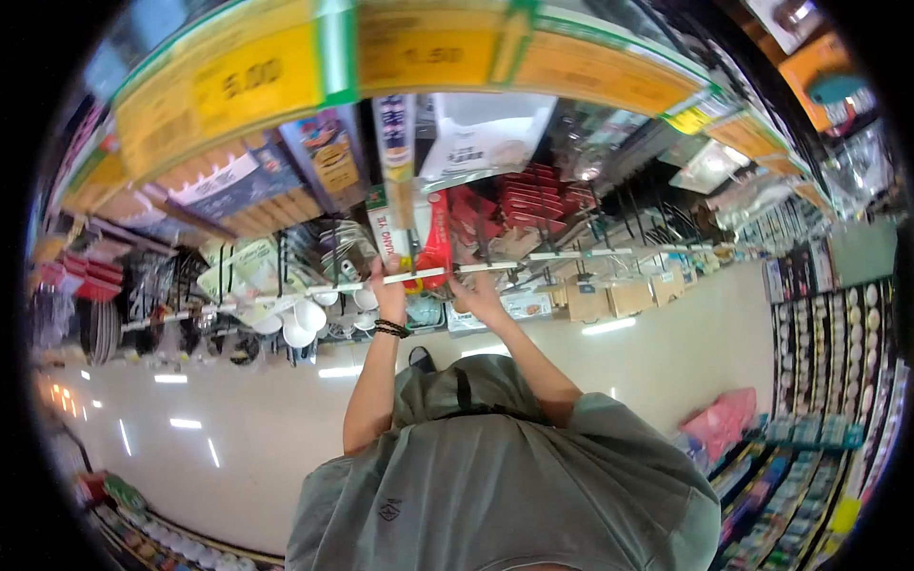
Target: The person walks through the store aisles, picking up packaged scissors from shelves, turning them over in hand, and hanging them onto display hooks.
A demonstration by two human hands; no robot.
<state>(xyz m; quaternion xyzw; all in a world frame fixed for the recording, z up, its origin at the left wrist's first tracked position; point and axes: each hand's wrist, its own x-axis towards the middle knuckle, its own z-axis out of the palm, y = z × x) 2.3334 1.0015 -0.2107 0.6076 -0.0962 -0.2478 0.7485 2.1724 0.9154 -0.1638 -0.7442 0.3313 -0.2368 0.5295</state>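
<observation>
Because the fingers of our left hand and right hand are partly hidden at the label strip, we cannot tell whether they are closed or gripping anything. The red package lies between them, beside the white-and-red pack. If we pulled it at an angle, it could snag on the hooks or drag that neighbour loose. Farther out, a careless wrist with its dark bracelet could knock the white spoons, sending some to the floor.
</observation>
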